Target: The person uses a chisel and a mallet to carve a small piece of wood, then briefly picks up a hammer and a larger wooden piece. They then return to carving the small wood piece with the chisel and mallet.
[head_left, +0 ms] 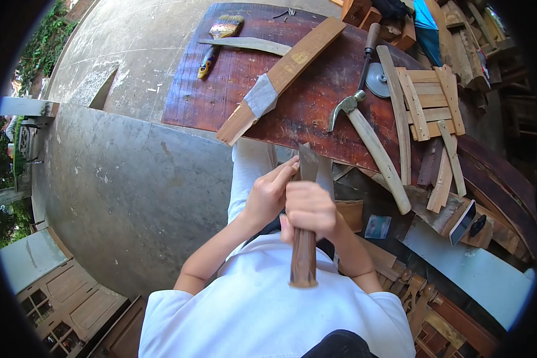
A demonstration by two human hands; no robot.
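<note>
My right hand (311,209) is wrapped round the wooden handle of a chisel (305,259), its butt end pointing back at my white shirt. The wide, flat metal blade points away from me, towards the table edge. Beside it, my left hand (268,196) has its fingers curled against the blade's left side; the fingertips are partly hidden. Just beyond the blade, on the reddish-brown table (304,122), lies a wooden board (304,53) with a grey patch wrapped round it. To the right rests a claw hammer (370,143) with a pale wooden handle.
A paintbrush (221,39) and a thin curved wood strip (250,44) lie at the table's far left. A long-handled tool (367,59), a grey disc (377,80) and a slatted wooden piece (426,98) are at the right. A phone (463,222) leans at lower right.
</note>
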